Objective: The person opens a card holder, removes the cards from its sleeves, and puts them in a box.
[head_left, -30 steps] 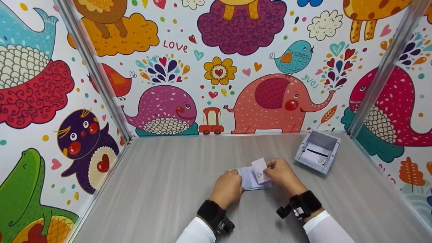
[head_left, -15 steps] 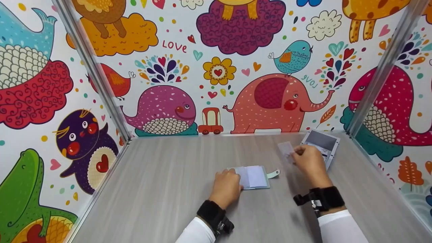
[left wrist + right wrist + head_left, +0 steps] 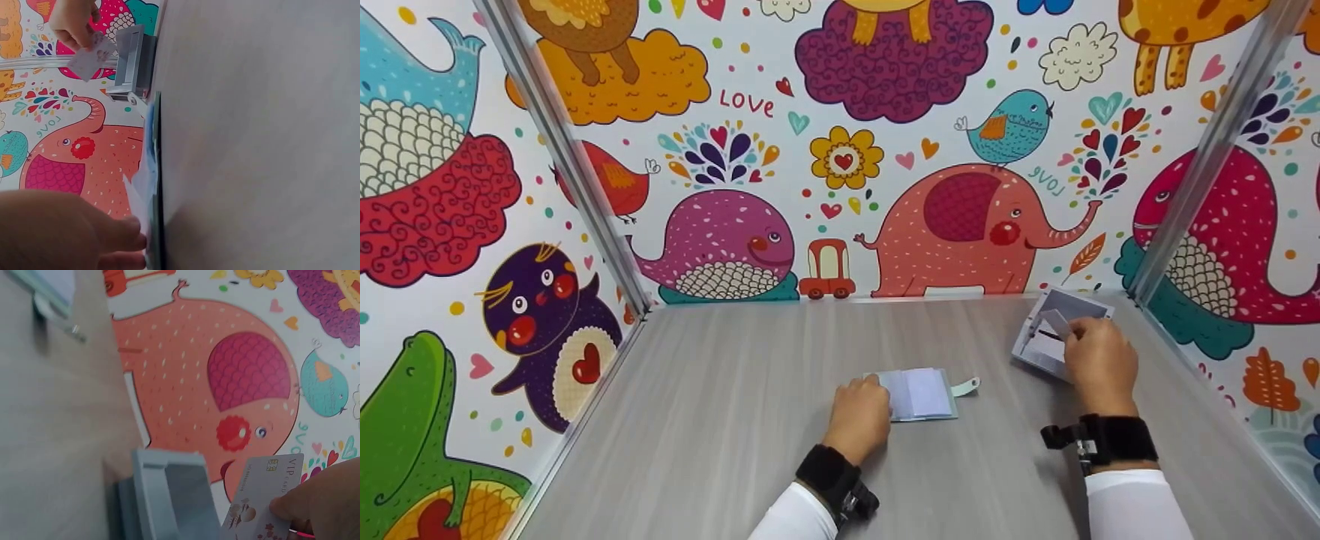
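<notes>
My right hand [image 3: 1102,365] pinches a white card between thumb and fingers, over a small grey box [image 3: 1026,341] at the back right. The right wrist view shows the card [image 3: 260,486] printed with "VIP", a gold chip and flowers. Inside the box lies a pale piece with a dark line across it, partly hidden by the hand. At the middle of the table lies an open card holder [image 3: 930,392] with pale sleeves and a mint cover. My left hand [image 3: 859,421] holds its left edge; the thumb [image 3: 126,225] shows at the sleeves in the left wrist view.
From the card holder's right side a snap strap [image 3: 966,387] sticks out. The wood-look table [image 3: 720,420] is enclosed by cartoon-printed walls, with metal posts [image 3: 1207,161] at the corners. Each wrist wears a black strap [image 3: 1117,440] with a camera.
My right hand has carried the card from above the card holder right and back to the grey box. My left hand has stayed almost still on the card holder.
</notes>
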